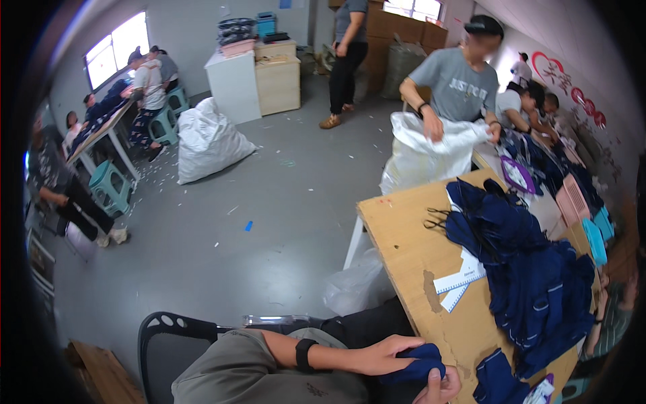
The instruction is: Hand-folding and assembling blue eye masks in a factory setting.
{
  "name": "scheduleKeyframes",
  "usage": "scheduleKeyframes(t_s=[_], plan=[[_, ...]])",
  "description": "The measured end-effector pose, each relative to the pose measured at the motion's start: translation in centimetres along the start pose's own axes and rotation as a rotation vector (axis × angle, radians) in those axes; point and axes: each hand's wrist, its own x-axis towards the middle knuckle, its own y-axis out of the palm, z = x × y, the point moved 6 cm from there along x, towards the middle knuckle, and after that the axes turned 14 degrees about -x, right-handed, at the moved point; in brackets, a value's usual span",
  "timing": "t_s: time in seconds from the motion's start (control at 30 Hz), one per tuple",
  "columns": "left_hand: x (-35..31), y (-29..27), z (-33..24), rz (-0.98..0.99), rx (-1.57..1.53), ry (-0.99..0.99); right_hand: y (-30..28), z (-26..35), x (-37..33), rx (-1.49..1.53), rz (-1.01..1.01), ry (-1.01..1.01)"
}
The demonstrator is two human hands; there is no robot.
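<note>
In my lap at the table's near-left edge, a folded piece of navy blue cloth (422,357) is held between both hands. My left hand (385,357), with a black band on its wrist, grips the cloth from the left, fingers curled over its top. My right hand (441,388) pinches its lower right side, thumb raised. A large heap of navy garments (538,303) with light piping and dark cords covers much of the wooden table (404,222). Closer to my hands lies a smaller navy piece (499,378). Two crossed white strips with blue markings (461,281) lie beside the heap.
Across the table a person (457,87) holds open a white sack (427,151). Pink (572,200) and blue baskets (593,241) stand along the right. A full white sack (210,143) and green stools (111,186) stand on the scrap-strewn floor. Other people sit or stand around.
</note>
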Motion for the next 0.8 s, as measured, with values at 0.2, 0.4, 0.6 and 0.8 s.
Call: scheduleKeyframes(t_s=[0.2, 0.4, 0.6, 0.8], plan=[[-1.5, 0.7, -0.6, -0.074, 0.036, -0.094, 0.9, 0.7, -0.9, 0.067, -0.028, 0.044], [-2.1, 0.6, -2.0, -0.240, 0.122, -0.122, 0.9, 1.4, -1.5, 0.188, 0.030, -0.040], [-0.6, 1.3, 0.2, -0.091, 0.180, -0.235, -0.8, 0.3, -3.3, 0.078, -0.207, -0.016], [-0.1, 1.7, 2.1, -0.049, -0.006, -0.220, -1.2, 0.2, -4.0, 0.083, -0.299, 0.015]])
